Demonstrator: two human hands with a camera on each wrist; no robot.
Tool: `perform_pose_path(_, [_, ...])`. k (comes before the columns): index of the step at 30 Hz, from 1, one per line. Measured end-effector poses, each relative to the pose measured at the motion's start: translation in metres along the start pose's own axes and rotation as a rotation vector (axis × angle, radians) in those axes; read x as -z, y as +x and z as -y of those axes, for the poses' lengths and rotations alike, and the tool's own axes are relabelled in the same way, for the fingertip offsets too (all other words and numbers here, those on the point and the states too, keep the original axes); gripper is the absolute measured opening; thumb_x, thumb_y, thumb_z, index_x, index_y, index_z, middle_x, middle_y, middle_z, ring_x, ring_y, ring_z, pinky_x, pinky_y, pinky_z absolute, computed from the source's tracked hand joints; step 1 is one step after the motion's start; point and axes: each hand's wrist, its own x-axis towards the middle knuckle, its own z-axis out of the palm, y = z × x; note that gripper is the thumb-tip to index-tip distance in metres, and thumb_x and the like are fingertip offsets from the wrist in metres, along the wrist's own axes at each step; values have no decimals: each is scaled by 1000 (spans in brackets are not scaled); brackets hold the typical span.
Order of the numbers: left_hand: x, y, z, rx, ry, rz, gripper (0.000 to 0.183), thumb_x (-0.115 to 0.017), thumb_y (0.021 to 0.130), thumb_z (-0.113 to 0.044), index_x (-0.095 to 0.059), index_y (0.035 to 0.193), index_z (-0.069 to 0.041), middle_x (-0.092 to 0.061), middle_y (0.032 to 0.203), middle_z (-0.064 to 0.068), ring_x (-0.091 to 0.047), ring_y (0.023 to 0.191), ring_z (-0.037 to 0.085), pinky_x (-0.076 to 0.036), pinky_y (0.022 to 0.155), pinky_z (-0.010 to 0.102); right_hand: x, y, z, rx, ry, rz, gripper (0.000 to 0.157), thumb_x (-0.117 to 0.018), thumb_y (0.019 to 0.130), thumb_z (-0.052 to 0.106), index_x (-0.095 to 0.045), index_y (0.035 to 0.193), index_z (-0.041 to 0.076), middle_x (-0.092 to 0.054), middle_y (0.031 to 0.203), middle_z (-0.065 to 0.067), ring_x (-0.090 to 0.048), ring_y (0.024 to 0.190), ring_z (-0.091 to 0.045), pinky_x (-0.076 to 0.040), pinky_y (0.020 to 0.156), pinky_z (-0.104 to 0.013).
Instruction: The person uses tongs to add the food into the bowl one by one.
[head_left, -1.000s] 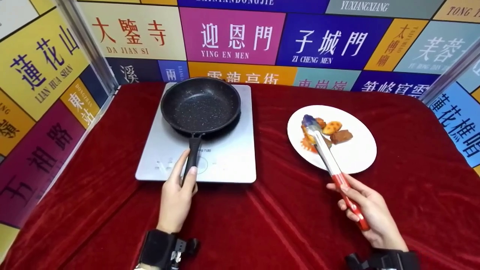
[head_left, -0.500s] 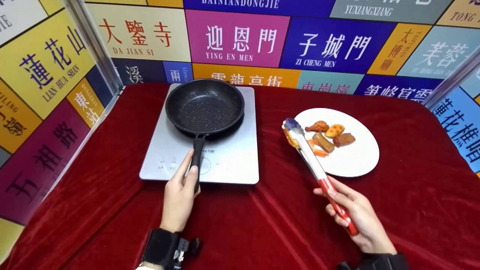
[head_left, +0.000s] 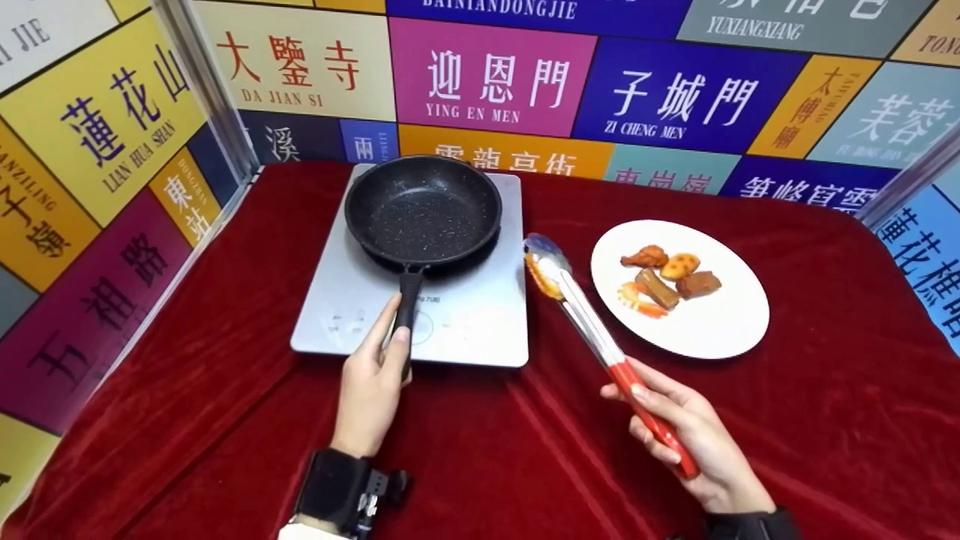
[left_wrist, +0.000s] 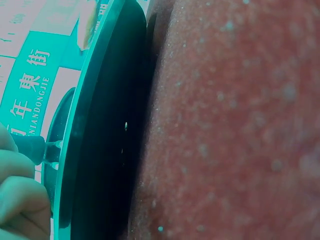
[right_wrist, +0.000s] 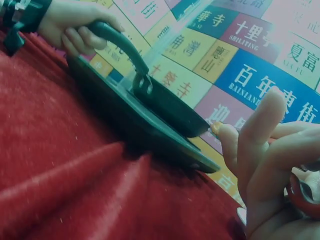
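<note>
In the head view my left hand point(head_left: 375, 386) grips the black handle point(head_left: 409, 300) of a speckled frying pan point(head_left: 424, 214). The pan rests on a flat silver induction cooker point(head_left: 480, 322), with nothing in it. My right hand point(head_left: 686, 424) holds red-handled metal tongs point(head_left: 596, 322). Their tips pinch a yellow-orange piece of food point(head_left: 545, 279), partly hidden by the upper tip, in the gap between cooker and plate. In the right wrist view, curled fingers of the right hand point(right_wrist: 267, 160) show at right, with the yellow bit point(right_wrist: 216, 128) beyond them.
A white plate point(head_left: 735, 326) at right bears a shrimp point(head_left: 641, 301), a drumstick point(head_left: 645, 256), a spotted yellow piece point(head_left: 680, 265) and brown pieces point(head_left: 699, 284). Dark red velvet cloth point(head_left: 487, 457) covers the table. Printed sign panels point(head_left: 491, 75) stand behind it.
The tongs have lifted the yellow-orange piece off the plate and carried it left, close to the cooker's right edge. The left hand stays on the pan handle; the head view has shifted slightly.
</note>
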Motion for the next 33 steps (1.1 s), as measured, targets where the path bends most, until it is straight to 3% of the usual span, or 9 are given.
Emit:
perform_pose_path(16, [0,1,-1,17,14,-9,44,-44,91,-43,-37,134,-39,-36,51,2,-41,44,16,-39,42,29,-23,19,1,-23,2,24,47,-45,94,10,-32,139,11,-56,111,-17,-49,55,-11,-33,35,-12])
perform_pose_path(22, [1,-4,-22,36,-2,-2,43,-45,94,-29,-38,136,-28,-36,52,0,-40,44,14,-39,44,28,-28,26,3,-27,15,71,47,-43,94,8,-30,140,10,-55,112,-17,-50,57,-10,-34,36,-12])
perform_pose_path(29, [2,-4,-24,37,10,-10,43,-45,94,-29,-38,136,-27,-36,53,-1,-39,44,12,-38,43,27,-34,34,4,-48,21,68,48,-45,94,10,-30,139,10,-54,113,-18,-50,57,-10,-34,36,-13])
perform_pose_path(33, [3,-6,-35,43,6,-11,42,-45,95,-22,-39,136,-23,-35,53,-2,-39,45,11,-39,44,27,-38,40,4,-37,0,67,48,-46,93,10,-31,139,11,-55,113,-18,-50,56,-10,-33,36,-12])
